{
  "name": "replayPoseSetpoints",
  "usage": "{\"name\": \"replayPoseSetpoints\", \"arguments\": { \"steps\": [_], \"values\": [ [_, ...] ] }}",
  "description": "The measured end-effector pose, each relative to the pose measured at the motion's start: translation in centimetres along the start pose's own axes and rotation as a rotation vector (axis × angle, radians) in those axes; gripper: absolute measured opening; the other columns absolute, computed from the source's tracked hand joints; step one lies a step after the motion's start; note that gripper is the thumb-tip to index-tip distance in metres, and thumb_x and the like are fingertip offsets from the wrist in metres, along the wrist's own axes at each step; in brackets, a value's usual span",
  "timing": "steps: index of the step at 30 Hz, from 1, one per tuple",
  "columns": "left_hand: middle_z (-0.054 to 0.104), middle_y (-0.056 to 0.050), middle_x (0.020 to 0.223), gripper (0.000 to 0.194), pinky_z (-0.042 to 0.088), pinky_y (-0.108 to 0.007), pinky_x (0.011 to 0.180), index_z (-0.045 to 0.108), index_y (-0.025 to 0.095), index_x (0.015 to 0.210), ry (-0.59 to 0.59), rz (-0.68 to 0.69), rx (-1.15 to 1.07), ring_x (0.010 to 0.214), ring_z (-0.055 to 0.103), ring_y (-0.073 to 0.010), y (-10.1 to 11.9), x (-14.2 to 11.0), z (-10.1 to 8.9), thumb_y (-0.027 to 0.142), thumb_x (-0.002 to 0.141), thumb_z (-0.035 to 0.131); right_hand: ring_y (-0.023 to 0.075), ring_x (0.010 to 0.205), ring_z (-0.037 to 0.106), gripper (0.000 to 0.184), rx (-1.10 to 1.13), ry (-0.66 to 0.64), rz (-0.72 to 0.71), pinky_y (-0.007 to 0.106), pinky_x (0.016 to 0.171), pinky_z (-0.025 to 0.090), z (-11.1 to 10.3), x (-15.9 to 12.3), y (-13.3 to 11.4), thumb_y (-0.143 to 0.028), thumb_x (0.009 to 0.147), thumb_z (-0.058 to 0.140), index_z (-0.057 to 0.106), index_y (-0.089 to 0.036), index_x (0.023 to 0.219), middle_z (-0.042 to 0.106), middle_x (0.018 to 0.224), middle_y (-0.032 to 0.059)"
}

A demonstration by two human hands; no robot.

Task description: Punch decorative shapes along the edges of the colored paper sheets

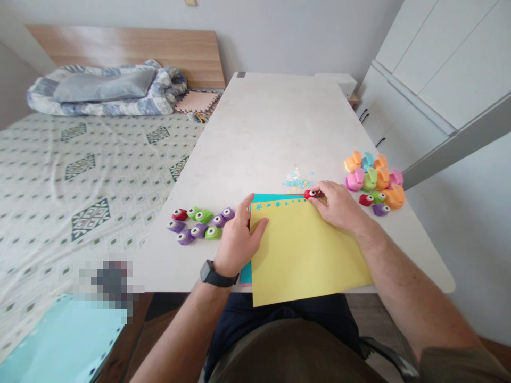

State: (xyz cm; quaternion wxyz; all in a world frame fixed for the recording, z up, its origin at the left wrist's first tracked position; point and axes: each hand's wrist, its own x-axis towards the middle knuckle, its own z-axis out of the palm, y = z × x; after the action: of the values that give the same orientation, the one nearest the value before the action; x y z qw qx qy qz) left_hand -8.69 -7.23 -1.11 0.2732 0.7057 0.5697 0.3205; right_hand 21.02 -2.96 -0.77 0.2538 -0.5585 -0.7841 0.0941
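A yellow sheet of paper [307,255] lies before me, its lower edge hanging past the table edge. Small shapes, among them stars, are cut in a row along its top edge. Blue paper [246,274] shows from beneath it. My left hand [240,234], wearing a black watch, rests on the sheet's left edge with thumb and fingers apart. At the top edge, my right hand [333,205] grips a small red craft punch [310,194] between thumb and fingers. The punch sits on the yellow sheet's edge; its slot is hidden.
Small purple, green and red punches [198,230] stand left on the white table [287,122]. Larger orange, pink and green punches [369,179] cluster at the right. Paper bits [297,182] lie beyond the sheet. A bed [120,159] adjoins on the left, with light blue paper [67,340] lower down.
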Motion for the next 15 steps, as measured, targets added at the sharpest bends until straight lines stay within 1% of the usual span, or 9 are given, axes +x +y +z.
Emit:
{"name": "replayPoseSetpoints", "arguments": {
  "steps": [3, 8, 15],
  "values": [
    [0.074, -0.005, 0.093, 0.068, 0.053, -0.030, 0.069, 0.037, 0.019, 0.156, 0.000, 0.001, -0.008, 0.077, 0.071, -0.0195, 0.06, 0.00, -0.03, 0.035, 0.094, 0.063, 0.0276, 0.099, 0.068, 0.014, -0.010, 0.002, -0.007, 0.042, 0.089, 0.049, 0.01, -0.03, -0.01, -0.023, 0.091, 0.066, 0.066, -0.024, 0.105, 0.074, 0.105, 0.0065],
    [0.073, -0.003, 0.089, 0.069, 0.052, -0.029, 0.067, 0.037, 0.019, 0.156, 0.001, -0.005, 0.005, 0.072, 0.068, -0.0180, 0.04, 0.00, -0.03, 0.037, 0.094, 0.063, 0.0279, 0.102, 0.068, 0.015, -0.006, -0.005, -0.008, 0.042, 0.090, 0.049, 0.04, -0.03, 0.00, -0.021, 0.091, 0.066, 0.066, -0.024, 0.106, 0.074, 0.107, 0.0069],
    [0.074, -0.004, 0.090, 0.069, 0.052, -0.029, 0.067, 0.038, 0.019, 0.156, 0.004, 0.004, 0.000, 0.072, 0.068, -0.0179, -0.08, 0.01, 0.04, 0.036, 0.095, 0.064, 0.0283, 0.102, 0.068, 0.016, -0.016, -0.005, -0.005, 0.043, 0.090, 0.049, 0.00, -0.13, -0.07, -0.018, 0.090, 0.066, 0.065, -0.024, 0.105, 0.073, 0.107, 0.0072]
  ]
}}
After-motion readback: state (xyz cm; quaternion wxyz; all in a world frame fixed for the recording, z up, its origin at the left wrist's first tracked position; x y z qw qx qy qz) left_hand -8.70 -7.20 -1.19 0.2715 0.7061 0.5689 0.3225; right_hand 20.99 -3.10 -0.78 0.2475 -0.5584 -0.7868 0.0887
